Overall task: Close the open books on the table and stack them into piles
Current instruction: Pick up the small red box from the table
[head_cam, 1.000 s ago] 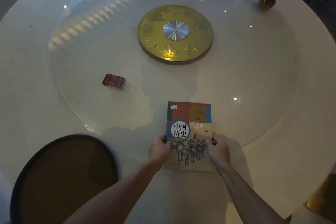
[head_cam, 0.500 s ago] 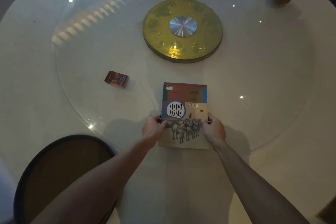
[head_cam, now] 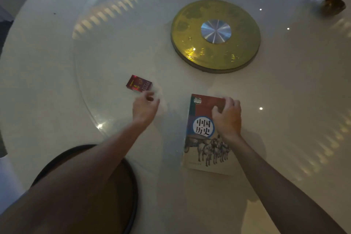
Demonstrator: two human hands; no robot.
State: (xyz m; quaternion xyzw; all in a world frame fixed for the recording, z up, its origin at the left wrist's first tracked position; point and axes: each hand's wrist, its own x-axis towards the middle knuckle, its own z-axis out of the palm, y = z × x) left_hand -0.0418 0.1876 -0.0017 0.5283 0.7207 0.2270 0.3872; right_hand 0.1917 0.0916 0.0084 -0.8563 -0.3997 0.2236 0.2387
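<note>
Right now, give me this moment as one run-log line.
book: closed, flat on table | right hand: on cover | left hand: off book, beside red box | pile: none visible

The closed book (head_cam: 207, 135) has the title 中国历史 on its cover, in black characters in two rows inside a white circle with a blue edge. A small round logo stands at the cover's top left corner, too small to read. The print on the small red box (head_cam: 139, 83) is blurred.
</note>
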